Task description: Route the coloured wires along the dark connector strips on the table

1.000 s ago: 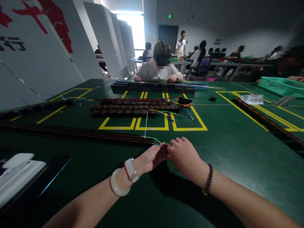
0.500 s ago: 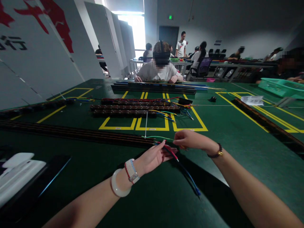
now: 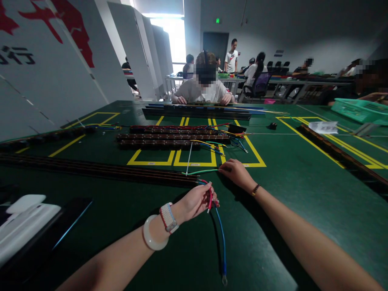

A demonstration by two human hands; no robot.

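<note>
Green tabletop, left hand pinching red wire, right hand pinching green wire, now farther apart

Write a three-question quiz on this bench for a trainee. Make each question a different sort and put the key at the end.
1. Multiple choice. What holds the green wire?
a) the left hand
b) the right hand
c) neither hand

2. True or false. The long blue wire hanging past the left hand ends in a metal ring.

3. Fill the gap. The white bangle is worn on the ____ wrist.

Key: 1 b; 2 true; 3 left.
</note>
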